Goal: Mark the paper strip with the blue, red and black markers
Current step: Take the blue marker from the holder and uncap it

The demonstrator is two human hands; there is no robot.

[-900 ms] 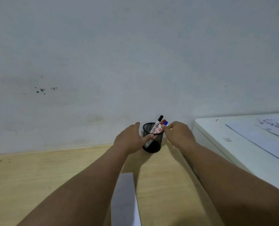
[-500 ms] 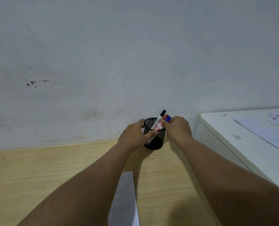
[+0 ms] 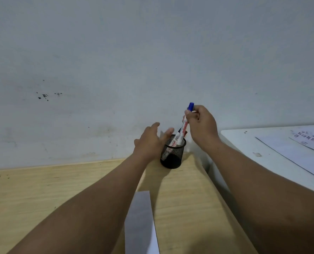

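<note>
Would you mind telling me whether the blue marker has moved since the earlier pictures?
Yes. The right hand has lifted the blue marker upward; it now stands well above the mesh pen cup rim.

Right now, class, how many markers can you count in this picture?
3. The blue marker is in the right hand, rising from the mesh cup; the red and black are half-hidden inside.

I can read nothing here. The blue marker (image 3: 185, 123) carries red print along its white barrel, too blurred to make out, and the paper sheets (image 3: 312, 138) at the far right show dark printed characters (also too small for me to decipher).
</note>
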